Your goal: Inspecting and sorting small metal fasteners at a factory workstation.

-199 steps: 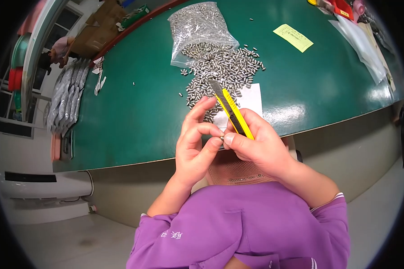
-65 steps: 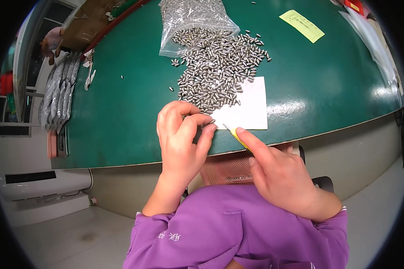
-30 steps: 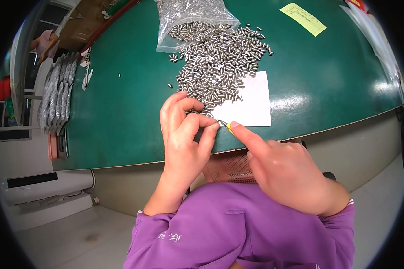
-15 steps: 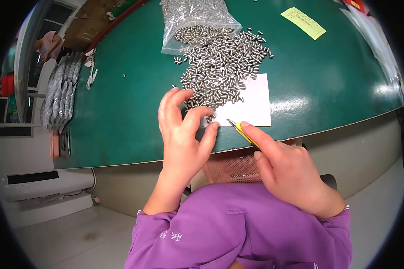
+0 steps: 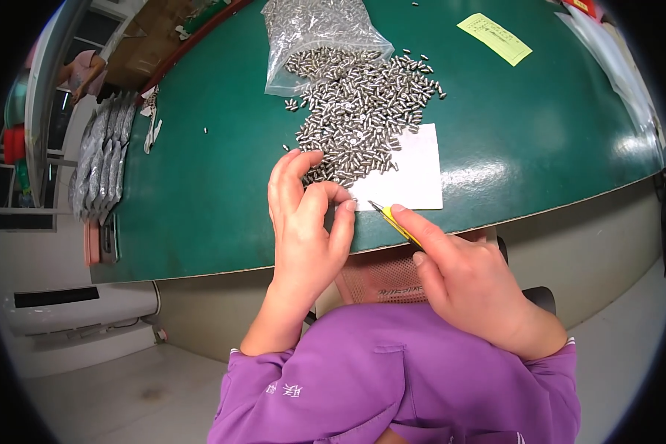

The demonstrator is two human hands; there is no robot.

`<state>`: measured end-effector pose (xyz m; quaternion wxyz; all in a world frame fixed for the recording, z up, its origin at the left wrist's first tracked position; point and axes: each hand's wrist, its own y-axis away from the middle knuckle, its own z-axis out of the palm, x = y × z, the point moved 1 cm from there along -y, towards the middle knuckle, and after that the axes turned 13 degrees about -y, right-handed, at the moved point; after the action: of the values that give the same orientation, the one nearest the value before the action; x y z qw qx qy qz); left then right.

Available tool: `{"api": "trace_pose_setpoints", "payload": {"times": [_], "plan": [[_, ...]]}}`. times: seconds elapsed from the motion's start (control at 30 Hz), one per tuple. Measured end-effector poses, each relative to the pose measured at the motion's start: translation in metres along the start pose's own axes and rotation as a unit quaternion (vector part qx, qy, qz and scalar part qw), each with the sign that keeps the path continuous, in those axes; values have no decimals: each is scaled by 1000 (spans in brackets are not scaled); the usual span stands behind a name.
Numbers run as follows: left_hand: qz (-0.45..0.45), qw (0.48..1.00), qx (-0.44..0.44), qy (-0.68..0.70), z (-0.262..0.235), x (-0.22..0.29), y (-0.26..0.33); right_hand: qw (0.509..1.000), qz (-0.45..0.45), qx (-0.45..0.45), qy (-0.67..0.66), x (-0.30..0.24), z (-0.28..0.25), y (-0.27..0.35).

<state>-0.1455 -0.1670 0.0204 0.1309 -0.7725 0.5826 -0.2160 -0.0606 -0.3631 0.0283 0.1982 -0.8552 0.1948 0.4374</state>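
Right hand (image 5: 473, 285) gripping yellow knife (image 5: 396, 224), short blade out, left hand (image 5: 307, 222) fingers curled at pins (image 5: 359, 111), small silvery heap, near surface's front edge

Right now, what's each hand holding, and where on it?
Right hand grips a yellow knife along its handle, index finger on top, blade tip free. Left hand has fingers pinched together at the pile's edge; whether they hold a metal piece cannot be told.

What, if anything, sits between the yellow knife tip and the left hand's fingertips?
Nothing visible. The yellow knife, held in the right hand, points its tip toward the left hand across a small open gap above the green table, beside the white paper.
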Motion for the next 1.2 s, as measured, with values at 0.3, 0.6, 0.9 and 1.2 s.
{"api": "trace_pose_setpoints", "payload": {"times": [0.3,0.6,0.9,1.2], "plan": [[-84,952,11,295,-5,0,5,866,175,16,-468,-14,-5,-13],[-90,866,34,490,3,-6,9,780,181,-32,-598,-23,9,-59],[-61,899,67,429,-4,-4,8,791,134,-20,-597,-23,17,-68],[-52,907,64,413,-3,-4,9,795,129,-10,-592,-23,18,-68]]}}
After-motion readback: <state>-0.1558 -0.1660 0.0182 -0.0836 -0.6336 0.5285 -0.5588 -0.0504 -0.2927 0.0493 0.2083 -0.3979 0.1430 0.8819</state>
